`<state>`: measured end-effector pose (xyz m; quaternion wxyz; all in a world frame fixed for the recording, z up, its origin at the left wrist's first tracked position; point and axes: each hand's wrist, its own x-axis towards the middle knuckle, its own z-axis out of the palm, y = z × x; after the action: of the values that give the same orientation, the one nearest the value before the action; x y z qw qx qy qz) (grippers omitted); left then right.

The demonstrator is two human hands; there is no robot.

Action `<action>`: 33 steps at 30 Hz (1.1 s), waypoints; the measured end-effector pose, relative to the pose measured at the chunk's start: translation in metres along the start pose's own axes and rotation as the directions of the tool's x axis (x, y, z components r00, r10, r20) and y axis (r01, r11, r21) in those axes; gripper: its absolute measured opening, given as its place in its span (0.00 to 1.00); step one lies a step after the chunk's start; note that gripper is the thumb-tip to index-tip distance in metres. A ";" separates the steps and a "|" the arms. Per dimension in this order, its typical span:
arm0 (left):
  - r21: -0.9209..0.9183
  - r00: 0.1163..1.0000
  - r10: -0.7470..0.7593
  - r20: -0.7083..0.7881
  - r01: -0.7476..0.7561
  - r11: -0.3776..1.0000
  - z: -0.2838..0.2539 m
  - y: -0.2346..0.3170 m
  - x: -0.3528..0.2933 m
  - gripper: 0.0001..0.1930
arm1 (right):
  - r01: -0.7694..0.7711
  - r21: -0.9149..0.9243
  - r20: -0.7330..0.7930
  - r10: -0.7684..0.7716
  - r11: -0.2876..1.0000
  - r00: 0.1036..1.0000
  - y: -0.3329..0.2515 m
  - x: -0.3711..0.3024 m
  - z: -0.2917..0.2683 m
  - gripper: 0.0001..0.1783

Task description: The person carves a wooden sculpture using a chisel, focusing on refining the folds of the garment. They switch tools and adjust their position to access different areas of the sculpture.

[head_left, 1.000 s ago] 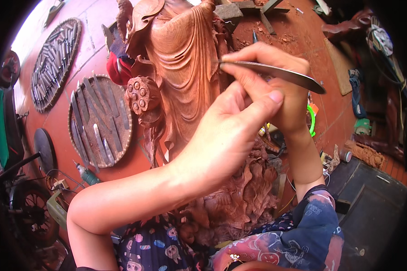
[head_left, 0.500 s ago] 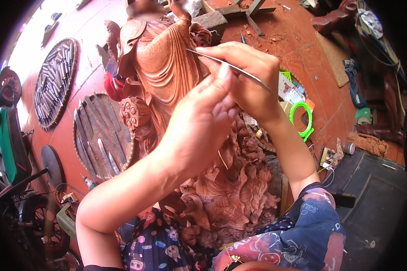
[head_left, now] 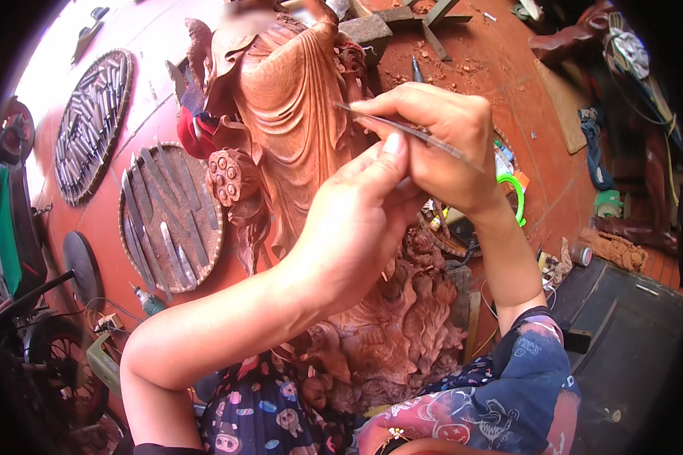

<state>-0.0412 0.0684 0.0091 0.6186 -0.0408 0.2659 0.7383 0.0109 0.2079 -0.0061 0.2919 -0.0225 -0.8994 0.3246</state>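
Note:
A reddish-brown carved wooden statue with a draped robe stands before me. My right hand is closed on a slim metal blade, pinched between thumb and fingers, its narrow end pointing left at the robe's right-hand folds. Whether the tip touches the wood I cannot tell. Pressed against the right hand from the left is my left hand, thumb raised and fingers curled; whatever lies in those fingers is hidden. Beyond my left forearm, a carved lotus pod juts from the statue's side.
To the left, a round woven tray holds several long blades. Farther off, another tray is packed with chisels. A green ring shows beside my right forearm. A dark panel lies at lower right, and a wheeled machine stands at lower left.
Both hands, with the blade, sit slightly farther right and lower in the picture. The statue also appears shifted right, so the view itself has moved. Both hands keep their grip.

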 end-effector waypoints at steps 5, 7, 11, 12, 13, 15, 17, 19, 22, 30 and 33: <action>0.087 0.999 0.045 0.028 -0.047 0.995 0.001 0.007 0.014 0.17 | 0.070 -0.059 -0.072 -0.074 0.996 0.995 0.004 0.017 0.000 0.09; 0.088 0.999 0.020 0.026 -0.022 0.996 0.000 0.005 0.003 0.18 | 0.064 -0.008 -0.018 -0.064 0.998 0.998 0.001 0.008 0.001 0.08; 0.556 0.995 -0.052 0.082 -0.003 0.831 0.001 0.013 -0.013 0.20 | -0.062 0.130 -0.015 0.064 0.990 0.998 -0.015 -0.001 -0.014 0.08; 0.787 0.990 -0.061 0.125 -0.062 0.614 0.005 0.022 -0.020 0.19 | -0.207 0.231 -0.109 0.236 0.951 0.966 -0.022 -0.001 -0.018 0.06; 0.922 0.984 -0.013 0.180 -0.164 0.350 0.008 0.028 -0.028 0.16 | -0.217 0.323 -0.132 0.270 0.921 0.954 -0.017 -0.003 -0.022 0.06; 0.858 0.889 0.042 0.457 -0.428 -0.284 0.005 0.040 -0.041 0.15 | -0.164 0.509 -0.162 0.281 0.845 0.946 -0.006 -0.006 -0.019 0.07; 0.693 0.789 0.183 0.586 -0.372 -0.617 -0.004 0.047 -0.042 0.22 | -0.129 0.540 -0.166 0.255 0.832 0.953 -0.001 -0.007 -0.017 0.08; 0.664 0.770 0.266 0.580 -0.258 -0.701 -0.006 0.053 -0.037 0.30 | -0.139 0.534 -0.184 0.275 0.834 0.944 0.002 -0.008 -0.010 0.09; 0.623 0.831 0.161 0.532 -0.255 -0.739 -0.007 0.057 -0.027 0.35 | -0.113 0.399 -0.294 0.243 0.910 0.924 0.005 -0.010 0.001 0.11; 0.574 0.869 0.126 0.479 -0.201 -0.794 -0.010 0.076 -0.012 0.30 | 0.036 0.306 -0.378 0.086 0.951 0.922 0.009 -0.002 0.023 0.12; 0.591 0.877 0.114 0.468 -0.214 -0.778 -0.013 0.085 -0.007 0.30 | 0.044 0.284 -0.388 0.073 0.958 0.919 0.009 0.003 0.027 0.11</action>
<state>-0.1228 0.0487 0.0299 0.0676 0.6351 0.7532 0.1573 -0.0073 0.2005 -0.0267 0.4646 -0.0514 -0.7654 0.4424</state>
